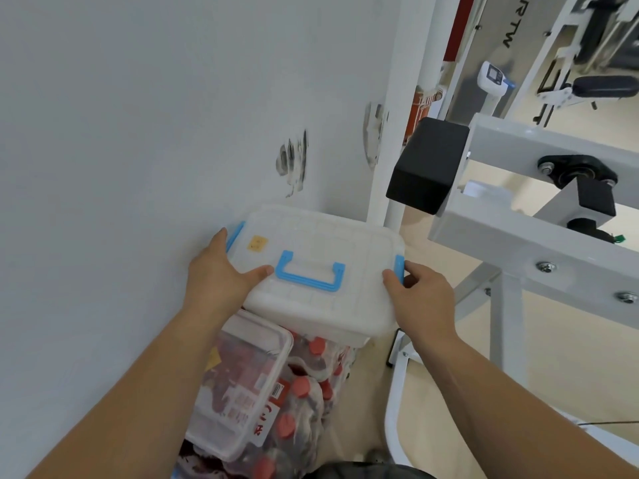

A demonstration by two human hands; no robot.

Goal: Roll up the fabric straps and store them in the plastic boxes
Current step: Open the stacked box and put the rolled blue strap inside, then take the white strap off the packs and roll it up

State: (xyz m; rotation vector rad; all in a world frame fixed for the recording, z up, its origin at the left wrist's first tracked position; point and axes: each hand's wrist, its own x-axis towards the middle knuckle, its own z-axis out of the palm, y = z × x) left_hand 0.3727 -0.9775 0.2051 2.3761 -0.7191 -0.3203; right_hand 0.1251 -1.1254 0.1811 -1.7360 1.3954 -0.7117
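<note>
A white translucent plastic box (325,243) with a blue lid handle and blue side clips is held up in front of the wall. My left hand (221,274) grips its left end, thumb on the lid. Over at the opposite end, my right hand (422,295) grips by the blue clip, thumb on top. The lid is on. Below it lies a second clear plastic box (242,385) with a lid and red contents showing through. No fabric strap is clearly in view.
A pack of bottles with red caps (304,388) sits on the floor under the boxes. White gym machine frame (518,236) with a black pad (428,164) juts in at right. A white wall (138,133) runs along the left. Beige floor lies to the right.
</note>
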